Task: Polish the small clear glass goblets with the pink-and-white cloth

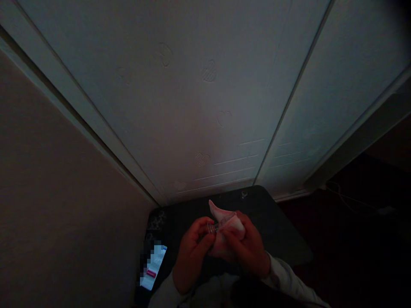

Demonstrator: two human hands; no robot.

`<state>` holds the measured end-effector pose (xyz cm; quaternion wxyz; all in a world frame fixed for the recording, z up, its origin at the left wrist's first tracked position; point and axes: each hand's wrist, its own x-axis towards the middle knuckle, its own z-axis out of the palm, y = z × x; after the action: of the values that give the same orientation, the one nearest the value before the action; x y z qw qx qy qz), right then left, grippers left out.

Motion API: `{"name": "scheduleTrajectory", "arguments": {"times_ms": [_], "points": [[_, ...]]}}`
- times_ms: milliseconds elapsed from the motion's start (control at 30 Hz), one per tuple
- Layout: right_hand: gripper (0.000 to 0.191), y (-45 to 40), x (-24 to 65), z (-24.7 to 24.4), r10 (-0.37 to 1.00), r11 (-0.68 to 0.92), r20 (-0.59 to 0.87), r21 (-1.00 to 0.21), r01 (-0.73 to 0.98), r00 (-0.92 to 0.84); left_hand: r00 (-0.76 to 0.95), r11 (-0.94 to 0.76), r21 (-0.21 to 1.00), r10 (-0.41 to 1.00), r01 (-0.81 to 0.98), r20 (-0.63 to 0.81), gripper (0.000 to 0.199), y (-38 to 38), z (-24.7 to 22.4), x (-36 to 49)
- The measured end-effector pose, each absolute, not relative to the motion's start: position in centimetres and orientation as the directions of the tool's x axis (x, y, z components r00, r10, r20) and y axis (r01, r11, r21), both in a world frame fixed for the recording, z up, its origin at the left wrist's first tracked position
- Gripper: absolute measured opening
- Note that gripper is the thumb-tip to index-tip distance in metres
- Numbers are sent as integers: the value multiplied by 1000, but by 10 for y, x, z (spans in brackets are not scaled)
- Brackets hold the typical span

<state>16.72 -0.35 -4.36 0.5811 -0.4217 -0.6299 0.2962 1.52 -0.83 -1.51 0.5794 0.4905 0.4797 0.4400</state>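
Observation:
My left hand [194,252] is closed, pinching a small clear, ringed piece [211,228] between thumb and fingers. Its exact kind cannot be made out in the dim light. Wrapped in the fingers of my right hand [252,248] is a pale pink cloth [236,226], bunched against the clear piece. One corner of the cloth sticks up, and part of it hangs below, between the two hands. The far end of the clear piece is hidden in the folds. Both hands are above a dark table.
Under my hands stands the dark table [279,231] with rounded corners. A lit phone [154,267] lies at its left side. White panels [205,98] with heart patterns rise behind it, and a wall [64,192] closes the left. A white cable [349,201] runs along the dark floor at right.

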Motion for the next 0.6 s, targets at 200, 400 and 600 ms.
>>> {"name": "scheduleTrajectory", "arguments": {"times_ms": [200, 400, 600], "points": [[2, -3, 164, -40, 859, 498, 511, -842, 205, 13, 157, 114, 993, 981, -15, -110, 26, -9, -14, 14], [4, -4, 161, -38, 860, 500, 510, -839, 216, -9, 185, 107, 994, 976, 30, -110, 43, -10, -17, 11], [6, -4, 161, -33, 828, 550, 559, -792, 266, -46, 212, 35, 981, 974, 193, -77, 43, -6, -20, 8]]}}
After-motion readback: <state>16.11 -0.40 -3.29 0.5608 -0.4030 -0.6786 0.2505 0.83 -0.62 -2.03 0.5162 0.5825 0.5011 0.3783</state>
